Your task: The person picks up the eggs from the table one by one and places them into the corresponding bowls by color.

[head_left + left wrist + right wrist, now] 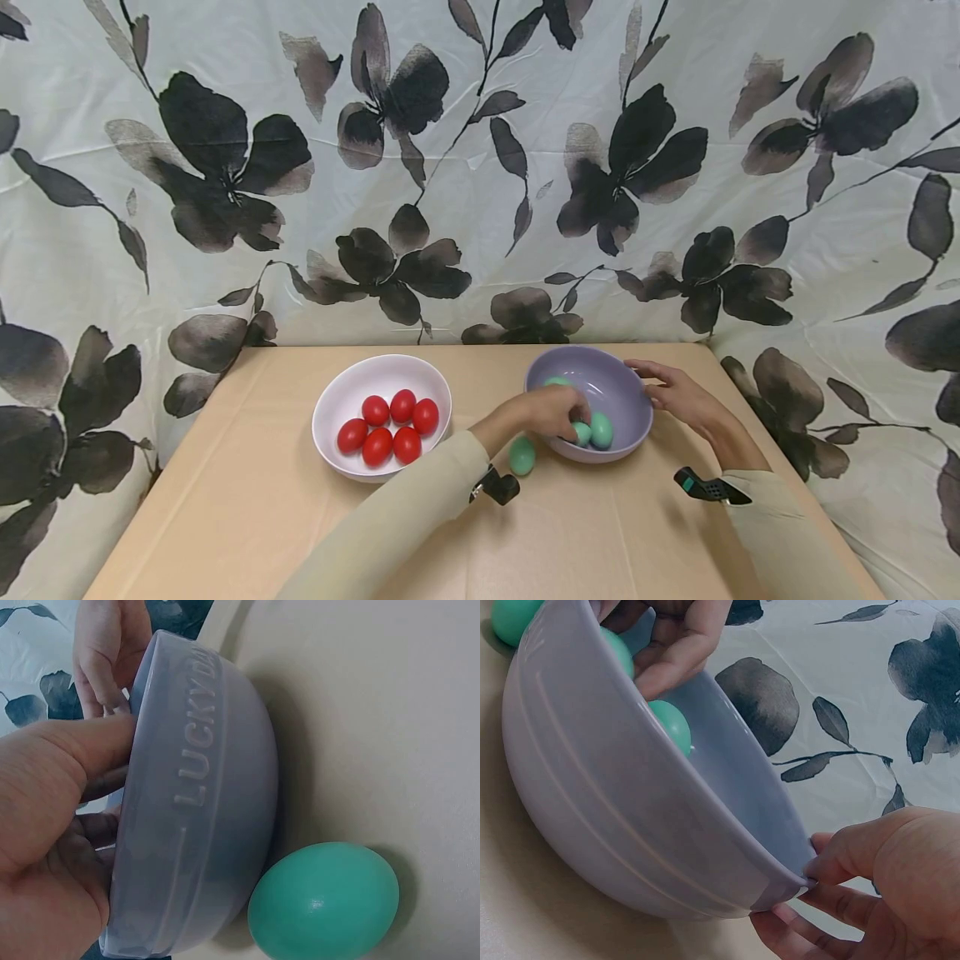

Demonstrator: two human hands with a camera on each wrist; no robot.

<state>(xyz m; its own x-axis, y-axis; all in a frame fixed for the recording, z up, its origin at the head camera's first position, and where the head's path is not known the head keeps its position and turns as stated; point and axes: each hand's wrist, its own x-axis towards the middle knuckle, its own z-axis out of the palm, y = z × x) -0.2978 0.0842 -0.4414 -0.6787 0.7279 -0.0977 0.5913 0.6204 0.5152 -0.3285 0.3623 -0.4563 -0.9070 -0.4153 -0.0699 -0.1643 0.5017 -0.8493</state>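
A purple bowl (636, 408) sits at the right of the table, with a few green eggs (601, 431) inside. My left hand (553, 412) reaches over its near-left rim, fingers curled about a green egg (619, 654) low in the bowl; the rim partly hides this grip. My right hand (678, 398) pinches the bowl's right rim, thumb on top and fingers below, as the right wrist view shows. Another green egg (324, 901) lies on the table outside the bowl, below my left wrist. Raised lettering marks the bowl's side in the left wrist view.
To the left stands a white bowl (330, 446) holding several red eggs (377, 447). Both bowls rest on a tan table (225, 517). Behind its back edge hangs a floral cloth (480, 192). My left forearm crosses in front of the white bowl.
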